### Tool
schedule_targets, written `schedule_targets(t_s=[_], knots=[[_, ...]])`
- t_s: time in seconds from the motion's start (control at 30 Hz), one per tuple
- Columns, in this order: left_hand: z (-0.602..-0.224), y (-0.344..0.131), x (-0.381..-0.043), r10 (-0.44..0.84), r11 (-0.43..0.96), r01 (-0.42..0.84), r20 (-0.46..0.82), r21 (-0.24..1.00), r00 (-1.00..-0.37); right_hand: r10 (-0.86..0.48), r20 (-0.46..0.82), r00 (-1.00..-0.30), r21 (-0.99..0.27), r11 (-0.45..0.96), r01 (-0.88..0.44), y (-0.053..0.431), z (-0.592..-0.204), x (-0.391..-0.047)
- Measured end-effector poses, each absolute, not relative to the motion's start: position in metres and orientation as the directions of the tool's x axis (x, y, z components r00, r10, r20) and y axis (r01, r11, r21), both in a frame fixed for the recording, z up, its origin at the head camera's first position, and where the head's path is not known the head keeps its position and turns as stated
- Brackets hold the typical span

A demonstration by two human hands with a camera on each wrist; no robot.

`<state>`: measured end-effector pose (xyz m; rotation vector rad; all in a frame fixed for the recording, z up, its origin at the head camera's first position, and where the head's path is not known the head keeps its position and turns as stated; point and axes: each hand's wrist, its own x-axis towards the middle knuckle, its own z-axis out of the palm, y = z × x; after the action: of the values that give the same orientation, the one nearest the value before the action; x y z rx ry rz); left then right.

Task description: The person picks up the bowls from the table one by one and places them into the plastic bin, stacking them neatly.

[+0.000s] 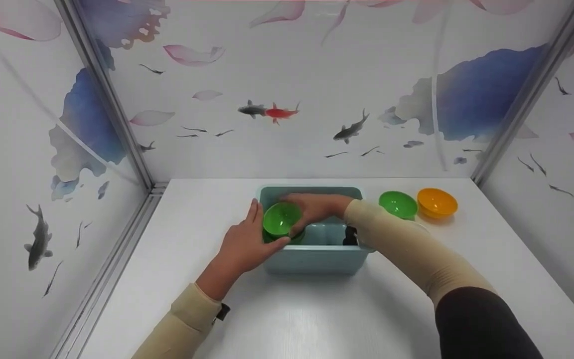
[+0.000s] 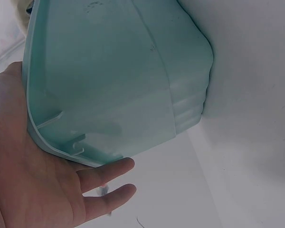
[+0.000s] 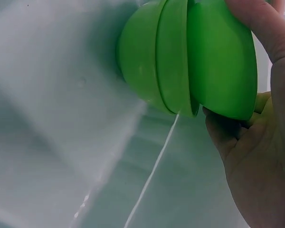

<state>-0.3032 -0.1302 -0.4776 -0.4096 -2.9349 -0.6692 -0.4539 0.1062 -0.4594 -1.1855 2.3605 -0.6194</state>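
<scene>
A light teal plastic bin [image 1: 317, 260] stands on the white table. Inside its left part, my right hand [image 1: 314, 205] holds a green bowl [image 1: 282, 219] by its rim, thumb on the near side. The right wrist view shows this bowl [image 3: 223, 61] at the mouth of a stack of green bowls [image 3: 147, 57] lower in the bin. My left hand [image 1: 247, 244] rests against the bin's front left corner. In the left wrist view, fingers [image 2: 109, 173] extend straight by the bin's rim [image 2: 31, 109].
Right of the bin, a green bowl [image 1: 398, 204] and an orange bowl [image 1: 437, 203] sit side by side on the table [image 1: 297, 309]. A black object [image 1: 350, 236] is partly visible at the bin's right end. Printed panels [image 1: 307, 89] enclose the back and sides.
</scene>
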Motion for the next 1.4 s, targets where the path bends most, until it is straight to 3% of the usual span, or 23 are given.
schedule_targets(t_s=[0.3,0.8,1.4], knots=[[-0.476,-0.13,-0.302,0.229,0.867,0.275,0.158,0.416,-0.96,-0.822,-0.189,-0.538,-0.615,0.526,-0.588,0.104,-0.46,-0.45],[-0.478,-0.129,-0.303,0.221,0.881,0.267,0.159,0.39,-0.962,-0.745,-0.332,-0.578,-0.497,0.659,-0.564,0.101,-0.471,-0.444],[-0.477,-0.13,-0.302,0.229,0.868,0.274,0.156,0.415,-0.961,-0.778,-0.257,-0.573,-0.441,0.622,-0.647,0.101,-0.469,-0.442]])
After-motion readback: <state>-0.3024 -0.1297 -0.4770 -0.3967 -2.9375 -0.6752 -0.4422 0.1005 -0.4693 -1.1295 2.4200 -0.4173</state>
